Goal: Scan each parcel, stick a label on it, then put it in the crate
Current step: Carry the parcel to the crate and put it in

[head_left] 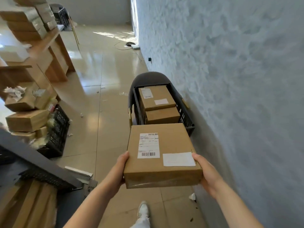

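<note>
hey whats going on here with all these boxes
A person is carrying a cardboard parcel with both hands, the left hand and right hand gripping its sides. It already bears a barcode label and a plain white sticker. Just ahead, by the wall, a black crate sits on a chair and already holds two parcels.

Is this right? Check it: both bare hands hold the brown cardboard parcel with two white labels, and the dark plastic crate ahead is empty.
Not quite. In the head view the dark plastic crate already holds two brown cardboard boxes. The rest stands: left hand and right hand hold the brown cardboard parcel bearing two white labels.
</note>
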A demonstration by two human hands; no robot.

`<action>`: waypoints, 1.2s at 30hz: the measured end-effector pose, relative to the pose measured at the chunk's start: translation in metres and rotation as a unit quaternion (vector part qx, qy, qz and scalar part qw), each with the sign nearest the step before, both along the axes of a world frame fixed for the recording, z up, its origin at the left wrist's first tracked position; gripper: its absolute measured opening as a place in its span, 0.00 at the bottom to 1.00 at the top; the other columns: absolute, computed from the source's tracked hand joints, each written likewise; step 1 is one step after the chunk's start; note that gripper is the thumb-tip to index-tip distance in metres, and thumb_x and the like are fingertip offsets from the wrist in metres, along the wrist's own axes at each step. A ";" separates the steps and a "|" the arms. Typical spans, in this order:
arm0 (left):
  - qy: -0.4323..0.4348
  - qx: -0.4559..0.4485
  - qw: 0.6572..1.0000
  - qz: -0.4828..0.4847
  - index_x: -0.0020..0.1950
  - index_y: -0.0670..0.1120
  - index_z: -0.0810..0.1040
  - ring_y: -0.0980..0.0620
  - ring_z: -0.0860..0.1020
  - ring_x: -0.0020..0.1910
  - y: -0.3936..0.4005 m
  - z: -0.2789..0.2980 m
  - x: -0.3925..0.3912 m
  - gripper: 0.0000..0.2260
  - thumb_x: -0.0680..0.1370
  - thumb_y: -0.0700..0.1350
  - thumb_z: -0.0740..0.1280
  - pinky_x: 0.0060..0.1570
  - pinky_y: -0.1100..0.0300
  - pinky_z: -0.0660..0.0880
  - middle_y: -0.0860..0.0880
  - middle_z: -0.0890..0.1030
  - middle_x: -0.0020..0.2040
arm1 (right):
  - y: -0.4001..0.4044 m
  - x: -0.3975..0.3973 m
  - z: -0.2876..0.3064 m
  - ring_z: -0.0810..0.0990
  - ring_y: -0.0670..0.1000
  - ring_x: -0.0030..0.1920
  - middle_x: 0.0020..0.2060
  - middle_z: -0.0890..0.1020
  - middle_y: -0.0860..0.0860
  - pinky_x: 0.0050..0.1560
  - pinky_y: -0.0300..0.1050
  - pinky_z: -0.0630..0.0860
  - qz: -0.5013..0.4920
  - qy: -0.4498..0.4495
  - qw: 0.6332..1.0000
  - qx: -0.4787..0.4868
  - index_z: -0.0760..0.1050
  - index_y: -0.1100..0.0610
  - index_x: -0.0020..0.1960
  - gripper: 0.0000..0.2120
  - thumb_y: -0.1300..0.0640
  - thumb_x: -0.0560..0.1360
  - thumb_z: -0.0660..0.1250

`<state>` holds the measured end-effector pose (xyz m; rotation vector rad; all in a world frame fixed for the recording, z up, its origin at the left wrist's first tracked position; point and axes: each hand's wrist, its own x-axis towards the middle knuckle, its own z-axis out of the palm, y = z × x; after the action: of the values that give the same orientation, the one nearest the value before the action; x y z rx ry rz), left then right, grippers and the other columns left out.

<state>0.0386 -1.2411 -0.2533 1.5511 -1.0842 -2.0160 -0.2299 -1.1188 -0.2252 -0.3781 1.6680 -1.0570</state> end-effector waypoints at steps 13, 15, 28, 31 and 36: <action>-0.077 -0.021 0.997 -0.009 0.78 0.54 0.60 0.46 0.72 0.67 -0.169 -0.001 -0.124 0.40 0.72 0.74 0.46 0.71 0.47 0.67 0.46 0.72 0.70 | -0.185 -0.124 0.016 0.81 0.54 0.56 0.54 0.83 0.51 0.58 0.53 0.79 0.116 0.095 0.985 0.087 0.74 0.45 0.64 0.38 0.23 0.66 0.50; -0.089 -0.045 0.993 -0.057 0.75 0.55 0.63 0.49 0.75 0.62 -0.183 -0.003 -0.138 0.39 0.71 0.76 0.48 0.65 0.50 0.71 0.49 0.75 0.64 | -0.209 -0.146 0.015 0.79 0.53 0.55 0.54 0.80 0.50 0.55 0.52 0.79 0.152 0.125 0.974 0.108 0.72 0.48 0.66 0.38 0.24 0.68 0.50; -0.204 -0.002 0.967 -0.155 0.72 0.51 0.66 0.57 0.76 0.55 -0.232 -0.049 -0.212 0.27 0.79 0.64 0.61 0.42 0.68 0.72 0.54 0.75 0.59 | -0.323 -0.248 -0.068 0.77 0.53 0.56 0.59 0.76 0.53 0.52 0.46 0.79 0.340 0.201 0.893 0.215 0.68 0.58 0.71 0.34 0.33 0.79 0.51; -0.239 0.017 0.960 -0.146 0.74 0.48 0.66 0.54 0.75 0.56 -0.234 -0.082 -0.223 0.27 0.80 0.62 0.61 0.49 0.63 0.72 0.52 0.74 0.60 | -0.330 -0.250 -0.105 0.76 0.53 0.59 0.61 0.75 0.53 0.62 0.52 0.76 0.359 0.205 0.882 0.228 0.66 0.59 0.73 0.34 0.34 0.80 0.52; -0.312 0.024 0.941 -0.125 0.74 0.45 0.66 0.52 0.75 0.57 -0.241 -0.131 -0.236 0.27 0.80 0.60 0.61 0.55 0.58 0.74 0.50 0.75 0.61 | -0.340 -0.251 -0.151 0.74 0.55 0.66 0.69 0.72 0.54 0.65 0.50 0.73 0.383 0.199 0.863 0.265 0.62 0.59 0.76 0.40 0.32 0.75 0.62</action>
<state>-0.1973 -1.4825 -0.3845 2.2637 -1.5315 -1.7317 -0.4810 -1.4584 -0.3760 -0.8374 1.8285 0.0931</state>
